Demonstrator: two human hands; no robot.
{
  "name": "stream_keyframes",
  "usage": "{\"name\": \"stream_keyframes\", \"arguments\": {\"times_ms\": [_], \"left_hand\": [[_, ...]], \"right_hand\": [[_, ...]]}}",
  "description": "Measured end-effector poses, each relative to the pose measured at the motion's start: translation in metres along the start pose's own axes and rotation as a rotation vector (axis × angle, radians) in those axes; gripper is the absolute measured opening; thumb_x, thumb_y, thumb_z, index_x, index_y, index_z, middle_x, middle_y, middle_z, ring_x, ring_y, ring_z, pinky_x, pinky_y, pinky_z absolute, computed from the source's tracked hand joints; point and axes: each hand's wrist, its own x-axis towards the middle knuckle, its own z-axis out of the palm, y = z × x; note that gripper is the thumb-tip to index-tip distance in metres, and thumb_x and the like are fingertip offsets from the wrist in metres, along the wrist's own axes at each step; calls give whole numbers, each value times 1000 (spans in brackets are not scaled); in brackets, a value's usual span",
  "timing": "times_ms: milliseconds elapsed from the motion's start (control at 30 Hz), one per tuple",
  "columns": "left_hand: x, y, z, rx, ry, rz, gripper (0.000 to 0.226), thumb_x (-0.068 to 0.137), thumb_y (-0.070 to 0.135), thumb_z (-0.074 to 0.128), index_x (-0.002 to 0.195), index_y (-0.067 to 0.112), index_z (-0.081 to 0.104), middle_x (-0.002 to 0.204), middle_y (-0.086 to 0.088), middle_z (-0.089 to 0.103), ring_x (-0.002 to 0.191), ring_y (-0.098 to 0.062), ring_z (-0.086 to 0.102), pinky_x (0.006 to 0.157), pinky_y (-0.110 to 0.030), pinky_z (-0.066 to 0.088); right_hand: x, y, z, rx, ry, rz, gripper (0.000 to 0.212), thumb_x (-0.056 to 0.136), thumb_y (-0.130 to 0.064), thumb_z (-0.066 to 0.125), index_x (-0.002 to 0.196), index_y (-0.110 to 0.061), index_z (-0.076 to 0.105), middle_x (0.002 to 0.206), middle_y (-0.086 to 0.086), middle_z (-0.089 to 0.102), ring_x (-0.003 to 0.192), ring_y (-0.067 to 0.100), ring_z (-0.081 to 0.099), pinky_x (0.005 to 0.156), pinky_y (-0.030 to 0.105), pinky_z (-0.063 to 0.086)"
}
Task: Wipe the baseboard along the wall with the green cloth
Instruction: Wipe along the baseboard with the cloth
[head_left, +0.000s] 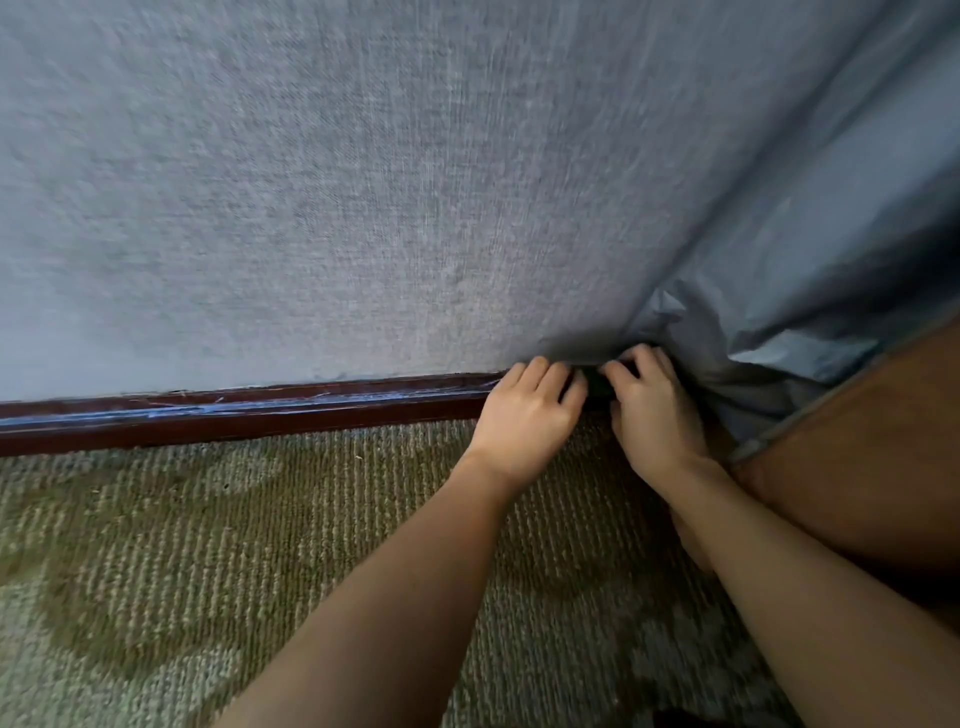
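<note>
Along the carpet (208, 545) edge, baseboard (234, 415): dark red-brown.
green cloth (597, 387): we see only a dark sliver on the baseboard, between both hands.
left hand (524, 415): fingers curled on the green cloth.
right hand (654, 410): fingers curled on it too, beside the grey curtain (779, 312).

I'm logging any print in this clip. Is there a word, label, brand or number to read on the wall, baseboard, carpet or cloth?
None: no text can be read on the wall, the baseboard, the carpet or the draped fabric. The cloth between the left hand and the right hand is mostly hidden.
</note>
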Motion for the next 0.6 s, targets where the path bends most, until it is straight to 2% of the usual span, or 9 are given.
{"name": "stream_keyframes", "arguments": {"times_ms": [333,433,533,600], "left_hand": [[4,1,19,21,38,0,30,73,4,42,71,2,72,75,-12,68,67,-25,65,57,-26,52],[4,2,26,8,51,6,31,72,4,41,70,2,72,74,-12,69,67,-25,65,57,-25,52],[5,4,32,4,61,10,30,73,5,42,69,4,72,73,-10,69,68,-23,65,59,-25,52],[8,8,36,5,64,32,29,74,5,43,68,5,71,73,-10,69,69,-23,65,58,-26,51]], "right_hand": [[7,0,13,-64,-9,32,29,88,-2,45,115,-3,58,119,15,47,119,27,37,87,34,38],[7,1,16,-38,-17,32,29,85,3,47,111,1,60,116,19,50,117,32,40,87,38,40],[5,2,19,29,36,46,23,75,14,55,95,9,64,102,26,57,105,41,50,80,45,46],[2,7,22,11,41,77,24,74,14,55,96,10,64,103,27,57,105,41,50,83,46,45]]}}
